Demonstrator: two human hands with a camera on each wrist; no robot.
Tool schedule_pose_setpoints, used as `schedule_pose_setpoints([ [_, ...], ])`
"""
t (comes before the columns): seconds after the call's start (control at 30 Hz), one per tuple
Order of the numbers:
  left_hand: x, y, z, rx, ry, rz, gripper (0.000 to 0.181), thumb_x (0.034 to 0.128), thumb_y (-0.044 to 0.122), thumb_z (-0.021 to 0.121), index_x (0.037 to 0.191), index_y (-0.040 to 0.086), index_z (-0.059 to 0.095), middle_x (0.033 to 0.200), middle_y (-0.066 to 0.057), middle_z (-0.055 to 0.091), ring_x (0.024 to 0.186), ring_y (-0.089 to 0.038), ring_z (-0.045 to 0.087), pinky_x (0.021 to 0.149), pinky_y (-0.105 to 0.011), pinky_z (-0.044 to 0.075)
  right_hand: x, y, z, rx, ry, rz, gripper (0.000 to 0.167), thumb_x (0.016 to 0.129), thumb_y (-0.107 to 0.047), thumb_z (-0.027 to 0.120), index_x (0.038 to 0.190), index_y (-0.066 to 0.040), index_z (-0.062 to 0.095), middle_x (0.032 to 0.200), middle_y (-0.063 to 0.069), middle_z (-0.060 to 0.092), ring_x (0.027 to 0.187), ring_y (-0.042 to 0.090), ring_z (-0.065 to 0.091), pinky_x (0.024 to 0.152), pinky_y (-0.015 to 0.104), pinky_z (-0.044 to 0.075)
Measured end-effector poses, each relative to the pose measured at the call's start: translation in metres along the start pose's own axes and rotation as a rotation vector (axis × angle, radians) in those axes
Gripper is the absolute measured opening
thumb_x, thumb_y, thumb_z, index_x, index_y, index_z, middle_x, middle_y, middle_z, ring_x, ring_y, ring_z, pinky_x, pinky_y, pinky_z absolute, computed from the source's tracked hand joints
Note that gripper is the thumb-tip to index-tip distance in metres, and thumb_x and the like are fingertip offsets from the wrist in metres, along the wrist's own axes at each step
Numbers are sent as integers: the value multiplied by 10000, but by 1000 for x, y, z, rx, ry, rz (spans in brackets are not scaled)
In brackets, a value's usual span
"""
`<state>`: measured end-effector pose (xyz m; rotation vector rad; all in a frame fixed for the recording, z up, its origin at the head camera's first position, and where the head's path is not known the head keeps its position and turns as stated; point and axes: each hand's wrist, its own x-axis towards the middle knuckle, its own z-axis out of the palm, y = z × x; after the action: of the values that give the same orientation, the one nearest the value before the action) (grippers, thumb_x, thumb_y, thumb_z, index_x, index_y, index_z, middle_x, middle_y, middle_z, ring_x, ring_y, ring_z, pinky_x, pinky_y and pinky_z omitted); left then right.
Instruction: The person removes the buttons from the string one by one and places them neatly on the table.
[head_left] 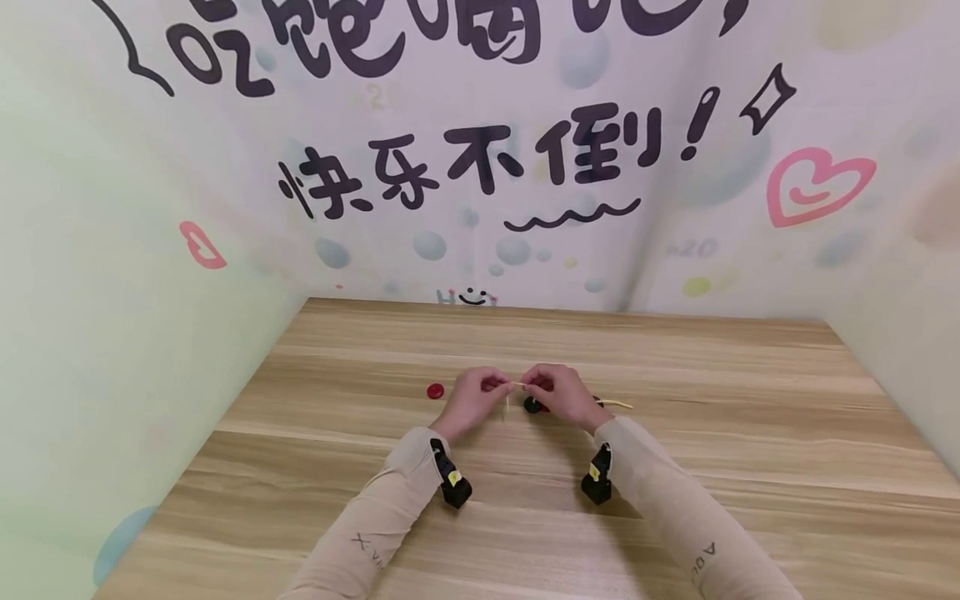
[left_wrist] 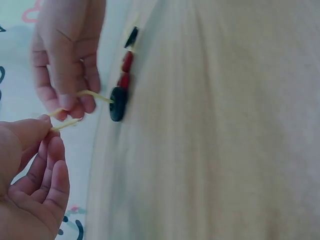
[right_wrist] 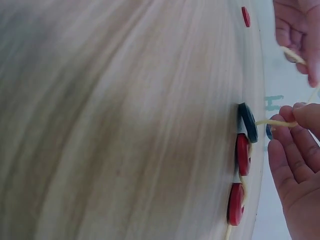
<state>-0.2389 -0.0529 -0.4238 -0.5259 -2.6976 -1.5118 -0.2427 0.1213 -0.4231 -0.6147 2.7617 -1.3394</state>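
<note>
My left hand (head_left: 476, 398) pinches one part of a thin yellow cord (left_wrist: 89, 93) between thumb and fingertips. Close beside it, my right hand (head_left: 561, 393) pinches the cord too, a short way along. From the right fingertips the cord runs into a dark button (right_wrist: 248, 122), which is tilted on the table. Behind that one on the same cord lie two red buttons (right_wrist: 242, 154) and another dark button (left_wrist: 131, 37). In the head view the right hand partly hides this row. A loose cord end hangs below the left fingers.
A single red button (head_left: 435, 391) lies on the wooden table (head_left: 525, 533), left of the left hand. The cord's far tail (head_left: 618, 405) sticks out right of the right wrist. A printed cloth (head_left: 480, 250) with writing stands behind the table.
</note>
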Motion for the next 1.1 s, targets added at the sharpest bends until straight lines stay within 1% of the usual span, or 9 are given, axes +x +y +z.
schedule_pose_setpoints([
  [0.1, 0, 6, -2, -29, 28, 4, 104, 834, 130, 614, 860, 37, 653, 792, -37, 628, 703, -110, 549, 638, -219, 459, 0, 3, 1, -4, -12, -18, 88, 830, -38, 598, 898, 7, 632, 827, 83, 631, 723, 144, 563, 605, 243, 466],
  [0.17, 1, 7, -4, -44, 41, 3, 101, 830, 123, 618, 857, 32, 654, 790, -44, 629, 700, -116, 550, 634, -217, 459, 0, 5, 1, -10, -20, -17, 91, 830, -36, 597, 898, 12, 633, 830, 90, 633, 717, 141, 558, 596, 241, 463],
  [0.3, 1, 6, -6, -50, 47, 2, 101, 826, 123, 622, 855, 32, 655, 786, -45, 632, 700, -118, 557, 637, -213, 462, -1, 9, 1, -13, -29, 2, 85, 826, -26, 597, 895, 11, 633, 843, 88, 632, 731, 140, 553, 607, 240, 461],
  [0.4, 1, 4, -8, -49, 38, -2, 99, 824, 115, 623, 860, 28, 652, 791, -49, 635, 700, -120, 563, 638, -216, 467, -2, 10, 0, 8, -28, 19, 89, 816, -12, 604, 898, 15, 629, 835, 76, 630, 735, 139, 558, 606, 241, 465],
  [0.57, 3, 2, -10, -66, 10, 3, 122, 811, 75, 631, 902, -6, 641, 832, -80, 639, 735, -150, 584, 658, -221, 479, -2, 12, -2, 30, -14, 17, 88, 806, -13, 617, 889, 12, 629, 812, 65, 631, 713, 134, 561, 578, 240, 471],
  [0.77, 8, 9, -9, -107, -38, 26, 239, 815, 86, 631, 1014, -44, 610, 942, -122, 635, 850, -205, 606, 737, -228, 481, -2, 9, -2, 0, -18, 20, 86, 818, -55, 619, 889, -19, 651, 847, 43, 627, 737, 135, 552, 614, 243, 475],
  [0.9, 11, 14, -6, -111, -70, 39, 236, 828, 89, 616, 1026, -39, 608, 977, -125, 631, 879, -202, 607, 748, -213, 477, -2, 10, -2, -4, -16, -5, 67, 815, -48, 619, 865, -15, 649, 832, 47, 631, 726, 129, 551, 613, 242, 470],
  [0.97, 12, 16, -5, -123, -66, 54, 220, 830, 77, 611, 1020, -32, 613, 985, -132, 630, 885, -204, 606, 753, -214, 476, -3, 11, -2, -7, -18, -21, 57, 810, -45, 624, 848, -9, 647, 813, 52, 630, 716, 121, 548, 618, 238, 465],
  [1.1, 14, 24, -5, -163, -33, 99, 196, 830, 58, 606, 1008, -24, 619, 988, -152, 627, 885, -217, 604, 765, -244, 479, -4, 13, -3, -25, -22, -43, 51, 805, -56, 633, 819, -8, 645, 793, 46, 629, 708, 107, 540, 628, 232, 459],
])
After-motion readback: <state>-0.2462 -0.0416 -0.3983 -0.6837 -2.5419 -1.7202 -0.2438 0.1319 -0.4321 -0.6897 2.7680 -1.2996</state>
